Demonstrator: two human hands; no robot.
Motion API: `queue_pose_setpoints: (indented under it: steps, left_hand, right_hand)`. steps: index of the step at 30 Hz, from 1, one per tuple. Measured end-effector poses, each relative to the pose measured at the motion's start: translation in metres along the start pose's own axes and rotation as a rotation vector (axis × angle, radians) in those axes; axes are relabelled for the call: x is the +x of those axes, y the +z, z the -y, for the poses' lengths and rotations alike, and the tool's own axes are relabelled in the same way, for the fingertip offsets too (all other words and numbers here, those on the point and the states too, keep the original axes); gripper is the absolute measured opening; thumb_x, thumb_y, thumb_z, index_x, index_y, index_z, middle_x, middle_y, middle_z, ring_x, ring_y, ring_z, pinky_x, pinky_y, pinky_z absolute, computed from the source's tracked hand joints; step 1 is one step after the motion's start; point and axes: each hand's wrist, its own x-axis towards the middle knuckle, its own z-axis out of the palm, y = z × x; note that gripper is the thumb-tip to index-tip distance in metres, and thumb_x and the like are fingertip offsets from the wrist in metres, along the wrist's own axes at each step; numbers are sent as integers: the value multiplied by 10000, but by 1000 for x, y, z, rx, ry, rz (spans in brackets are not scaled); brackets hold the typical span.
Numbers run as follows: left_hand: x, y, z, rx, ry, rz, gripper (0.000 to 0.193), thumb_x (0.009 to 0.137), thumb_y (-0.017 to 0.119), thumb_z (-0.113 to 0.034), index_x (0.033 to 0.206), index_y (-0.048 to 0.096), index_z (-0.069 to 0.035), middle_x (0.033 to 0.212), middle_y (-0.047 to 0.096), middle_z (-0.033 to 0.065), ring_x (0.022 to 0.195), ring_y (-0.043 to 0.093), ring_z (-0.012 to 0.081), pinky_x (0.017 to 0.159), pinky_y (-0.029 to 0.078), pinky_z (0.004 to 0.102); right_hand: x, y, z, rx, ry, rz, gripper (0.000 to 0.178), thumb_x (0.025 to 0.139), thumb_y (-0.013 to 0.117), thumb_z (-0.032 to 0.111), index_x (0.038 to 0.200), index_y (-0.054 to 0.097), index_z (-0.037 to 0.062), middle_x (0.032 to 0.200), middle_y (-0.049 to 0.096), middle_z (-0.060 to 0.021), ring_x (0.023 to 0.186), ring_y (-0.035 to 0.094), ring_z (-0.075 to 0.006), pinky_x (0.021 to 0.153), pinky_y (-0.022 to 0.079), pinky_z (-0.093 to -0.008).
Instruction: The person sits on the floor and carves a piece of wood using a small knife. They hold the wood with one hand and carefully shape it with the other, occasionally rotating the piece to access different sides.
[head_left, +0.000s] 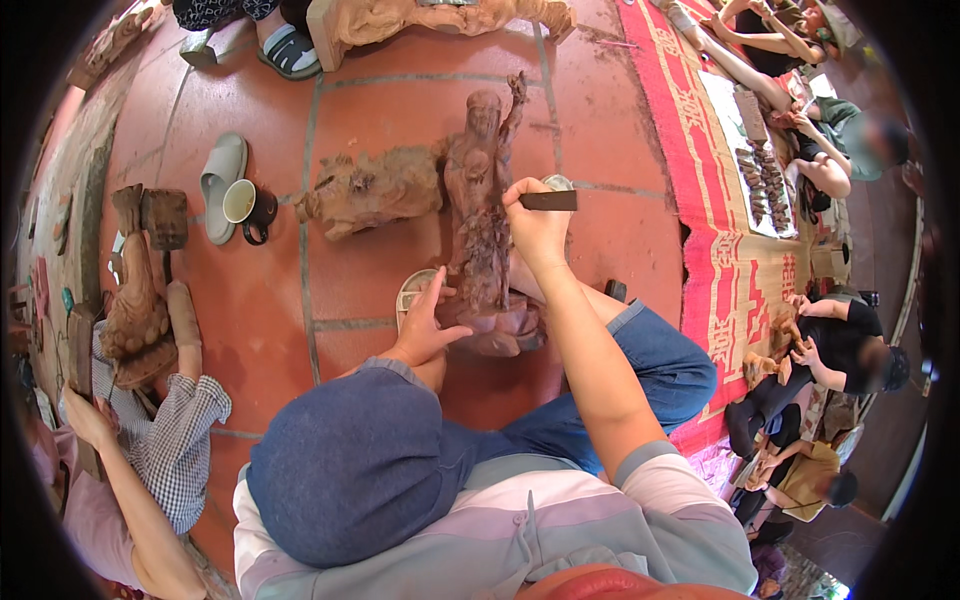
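Between my legs a carved wooden statue [482, 190] stands on its rough base [500, 330], a bearded figure with a tall staff at its right side. My right hand [537, 228] is closed on a dark brown flat strip [550, 201], its fingertips close against the statue's staff side. What the strip is made of I cannot make out. Low at the statue's left, my left hand [425, 325] has its fingers and thumb spread beside the base; whether they touch it is unclear. To the statue's left lies a rough wooden carving [375, 190].
A mug [250, 207] and a grey slipper [222, 185] stand on the red tiles at left. Further left, a co-worker sits with another carving [137, 305]. A long carved log [430, 25] lies ahead. On the right mat [725, 270] several people work beside carvings.
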Motion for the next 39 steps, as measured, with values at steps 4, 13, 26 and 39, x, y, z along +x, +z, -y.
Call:
queue_pose_setpoints:
  steps: [4,13,26,39]
  left_hand:
    - [0,4,11,57,132,-43,1105,607,859,-241,1487,204,-109,1200,569,131,1045,523,281,709,495,327]
    - [-1,0,-3,11,41,-16,1108,607,859,-241,1487,199,-107,1193,573,143,1045,528,289,788,485,361]
    - [-1,0,-3,-29,-5,-4,1109,606,860,-252,1487,201,-110,1191,574,136,1050,523,298,939,423,397]
    - [0,1,2,11,74,-11,1100,609,857,-254,1482,209,-94,1201,569,134,1062,520,305,905,443,388]
  right_hand:
    - [-5,0,7,-19,-24,-46,88,781,610,14,704,607,54,577,557,-11,536,489,-83,508,391,-261]
    - [-1,3,5,-61,-74,-82,102,776,597,10,687,612,58,563,555,-30,532,504,-112,514,398,-278]
    - [7,2,-11,5,50,-28,105,760,670,4,683,608,40,574,525,5,487,488,-75,462,381,-240]
    - [11,-8,-12,9,71,24,131,813,628,-12,721,547,35,722,589,-16,646,581,-86,594,471,-213]
